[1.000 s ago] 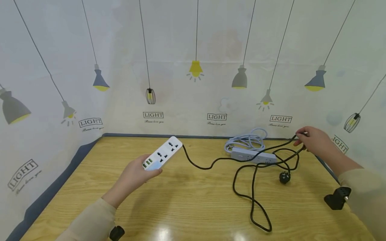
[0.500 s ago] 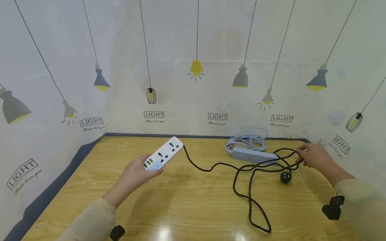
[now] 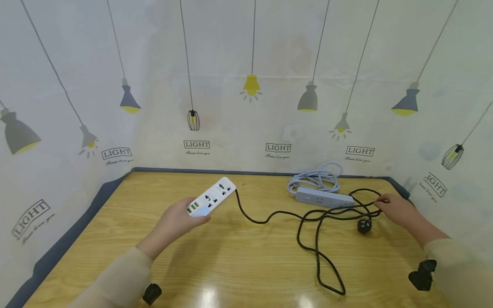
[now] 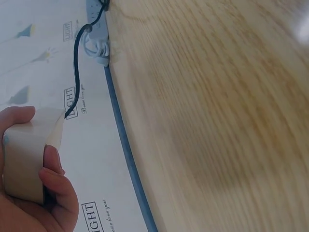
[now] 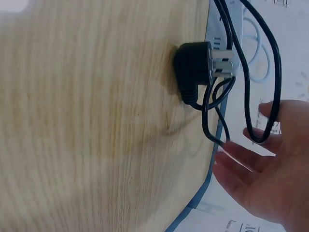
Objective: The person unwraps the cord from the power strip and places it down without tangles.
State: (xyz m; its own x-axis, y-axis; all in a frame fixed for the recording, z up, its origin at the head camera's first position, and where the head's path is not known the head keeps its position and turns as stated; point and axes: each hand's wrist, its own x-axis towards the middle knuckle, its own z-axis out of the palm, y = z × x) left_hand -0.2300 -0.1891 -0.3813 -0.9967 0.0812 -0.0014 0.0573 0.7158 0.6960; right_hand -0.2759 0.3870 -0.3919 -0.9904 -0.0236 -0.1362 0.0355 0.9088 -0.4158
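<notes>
My left hand (image 3: pixel 179 219) grips the end of a white power strip (image 3: pixel 212 196) with USB ports, holding it tilted; its thumb lies along one side. A black cord (image 3: pixel 259 222) runs from the strip's far end into loose loops on the right. Over those loops is my right hand (image 3: pixel 396 209). In the right wrist view its thumb and index finger are parted, with a bend of the black cord (image 5: pixel 277 72) lying against them. The black plug (image 5: pixel 193 65) sits near this hand, its metal prongs showing.
Behind the loops lies a pale blue-grey power strip (image 3: pixel 321 197), its coiled cord (image 3: pixel 313 182) against the back wall. Black cord partly crosses it. The wooden table (image 3: pixel 246 265) meets lamp-printed covering at the back and sides.
My right hand has come down and slightly left, lowering the raised strands of black cord to the table; its fingers have parted. The left hand and white power strip have hardly moved.
</notes>
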